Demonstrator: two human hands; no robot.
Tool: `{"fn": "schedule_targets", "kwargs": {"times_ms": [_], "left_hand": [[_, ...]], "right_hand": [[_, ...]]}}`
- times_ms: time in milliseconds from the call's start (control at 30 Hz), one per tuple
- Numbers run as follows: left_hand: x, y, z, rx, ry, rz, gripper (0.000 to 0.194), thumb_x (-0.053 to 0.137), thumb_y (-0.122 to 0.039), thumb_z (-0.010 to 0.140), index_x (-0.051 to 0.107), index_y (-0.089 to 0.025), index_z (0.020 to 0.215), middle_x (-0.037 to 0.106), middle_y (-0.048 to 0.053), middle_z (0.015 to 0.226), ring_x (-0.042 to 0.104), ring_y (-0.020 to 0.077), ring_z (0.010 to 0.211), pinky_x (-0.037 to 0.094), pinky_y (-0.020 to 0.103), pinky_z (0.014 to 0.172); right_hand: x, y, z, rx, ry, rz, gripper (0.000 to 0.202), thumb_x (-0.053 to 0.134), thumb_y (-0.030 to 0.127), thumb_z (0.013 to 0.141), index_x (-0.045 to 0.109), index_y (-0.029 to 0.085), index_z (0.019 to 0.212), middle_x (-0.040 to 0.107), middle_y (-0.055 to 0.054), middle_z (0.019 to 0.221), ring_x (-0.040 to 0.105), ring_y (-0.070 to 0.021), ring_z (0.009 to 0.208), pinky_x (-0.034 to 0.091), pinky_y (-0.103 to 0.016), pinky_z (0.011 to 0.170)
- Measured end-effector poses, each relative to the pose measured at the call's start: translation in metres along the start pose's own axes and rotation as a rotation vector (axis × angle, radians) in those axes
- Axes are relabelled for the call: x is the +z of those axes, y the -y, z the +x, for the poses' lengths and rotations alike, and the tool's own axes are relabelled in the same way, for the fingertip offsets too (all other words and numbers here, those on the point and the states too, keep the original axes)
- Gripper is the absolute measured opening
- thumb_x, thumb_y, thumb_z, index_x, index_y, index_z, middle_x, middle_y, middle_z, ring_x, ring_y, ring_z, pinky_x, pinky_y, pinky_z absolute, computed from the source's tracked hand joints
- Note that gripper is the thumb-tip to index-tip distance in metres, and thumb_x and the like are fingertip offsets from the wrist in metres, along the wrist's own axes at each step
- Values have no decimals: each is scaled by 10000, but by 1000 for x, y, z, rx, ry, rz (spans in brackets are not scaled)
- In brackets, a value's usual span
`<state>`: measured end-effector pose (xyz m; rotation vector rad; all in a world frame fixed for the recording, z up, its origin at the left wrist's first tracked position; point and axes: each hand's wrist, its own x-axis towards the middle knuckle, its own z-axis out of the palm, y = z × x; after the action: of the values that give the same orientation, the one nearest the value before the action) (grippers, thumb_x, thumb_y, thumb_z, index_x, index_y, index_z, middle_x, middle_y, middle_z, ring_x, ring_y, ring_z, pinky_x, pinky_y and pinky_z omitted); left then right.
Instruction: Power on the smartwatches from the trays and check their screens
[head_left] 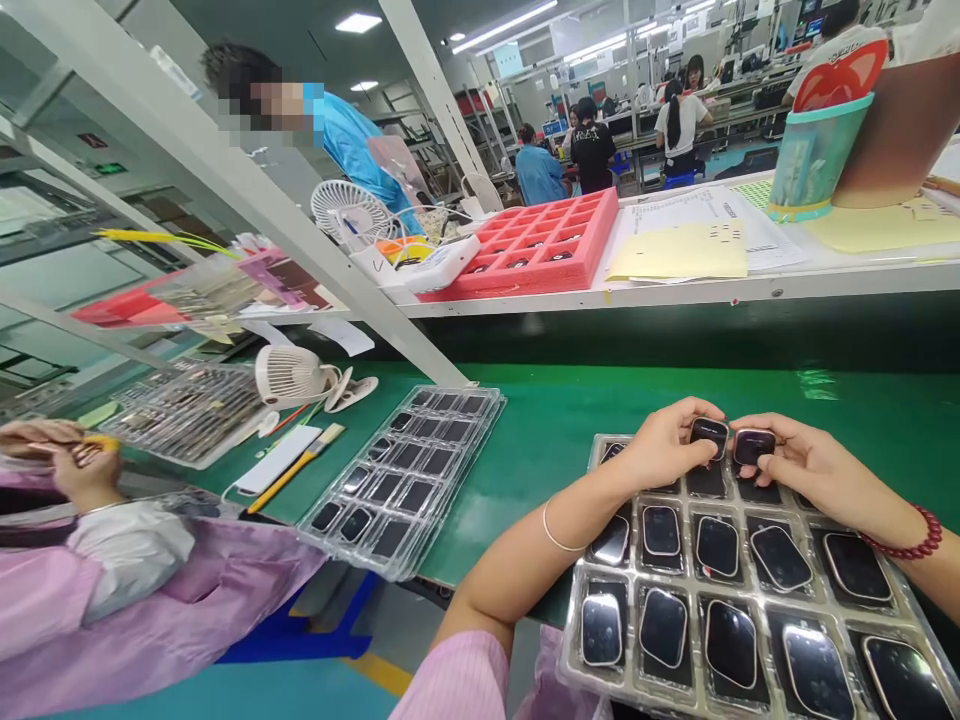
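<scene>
2 small screens [709, 431] sat pinched between thumbs and fingers, 1 in the left hand [670, 446] and 1 in the right hand [804, 462] (side by side), over the far part of a clear tray [631, 592].

A white fan [289, 377] and a brush [298, 467] lie on the green table [540, 450], a red foam tray [517, 285] and teal cup [814, 160] on a shelf [675, 294]

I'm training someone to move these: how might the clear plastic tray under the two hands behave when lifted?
The clear plastic tray looks thin-walled, so it may flex if lifted by one edge. Its many filled pockets suggest it could feel heavier than bare plastic. Several dark-faced pieces lie askew in their pockets, so they might slide if it tips.
</scene>
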<state>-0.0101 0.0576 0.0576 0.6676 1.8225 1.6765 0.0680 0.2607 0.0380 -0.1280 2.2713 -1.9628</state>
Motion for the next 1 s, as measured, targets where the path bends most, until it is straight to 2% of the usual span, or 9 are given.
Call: {"fn": "schedule_targets", "kwargs": {"times_ms": [133, 200, 267, 367, 500, 633, 767, 900, 1000], "left_hand": [[1, 1, -4, 46, 3, 154, 223, 583, -143, 807, 596, -148, 1029, 656, 30, 830, 635, 128, 719, 522, 294, 737], [1, 2, -6, 110, 13, 371, 117, 568, -207, 840, 629, -157, 927, 682, 41, 852, 650, 164, 802, 528, 343, 811], [3, 2, -8, 205, 22, 654, 104, 577, -242, 847, 651, -169, 845, 708, 70, 1008, 632, 233, 1024, 487, 423, 957], [5, -1, -10, 270, 24, 1011, 144, 586, -259, 853, 682, -160, 896, 591, 129, 1346, 434, 335, 1347, 375, 520, 1095], [-9, -16, -33, 310, 25, 1222, 215, 542, -234, 893, 665, -154, 1050, 443, 156, 1496, 337, 332, 1432, 344, 531, 1120], [-42, -24, -85, 250, 67, 1303, 164, 515, -246, 925, 660, -188, 875, 500, 96, 1460, 365, 319, 1420, 285, 595, 1133], [-63, -10, -131, 38, 77, 1259, 182, 620, -350, 875, 633, -195, 969, 444, 125, 1501, 304, 369, 1444, 269, 656, 1116], [-62, -1, -144, 30, 34, 1105, 174, 663, -299, 827, 584, -176, 922, 350, 151, 1557, 211, 364, 1483, 292, 595, 1129], [-55, -11, -140, 122, 71, 899, 129, 663, -206, 781, 541, -180, 815, 513, 135, 1440, 379, 319, 1406, 353, 504, 1102]], "right_hand": [[2, 3, -4, -42, -67, -149, 283, 581, 434, 926, 584, 222, 1113, 706, -66, 918, 683, -227, 790, 556, -351, 696], [5, 3, -6, -113, -118, -405, 168, 540, 379, 934, 594, 228, 984, 689, -45, 837, 653, -223, 747, 518, -352, 673], [7, 3, -8, -217, -146, -717, 127, 534, 334, 909, 605, 233, 879, 677, -47, 836, 623, -242, 780, 482, -360, 663], [3, 4, -9, -331, -170, -1065, 184, 520, 350, 902, 641, 225, 840, 669, -74, 915, 585, -280, 863, 463, -382, 663], [-30, 9, -15, -347, -99, -1241, 294, 466, 401, 953, 680, 233, 842, 667, -77, 885, 590, -277, 830, 449, -400, 666], [-69, 6, -22, -361, -57, -1325, 309, 515, 463, 913, 677, 246, 764, 659, -102, 809, 586, -299, 713, 384, -435, 613], [-82, -11, -20, -381, 17, -1231, 326, 587, 570, 841, 670, 256, 824, 634, -108, 811, 584, -312, 669, 389, -445, 585], [-79, -18, -18, -390, 58, -1228, 302, 636, 540, 804, 667, 253, 892, 634, -121, 879, 597, -351, 732, 423, -485, 607], [-75, -7, -19, -354, 48, -1151, 238, 711, 481, 756, 634, 261, 805, 635, -110, 828, 591, -346, 720, 424, -472, 589]]}}
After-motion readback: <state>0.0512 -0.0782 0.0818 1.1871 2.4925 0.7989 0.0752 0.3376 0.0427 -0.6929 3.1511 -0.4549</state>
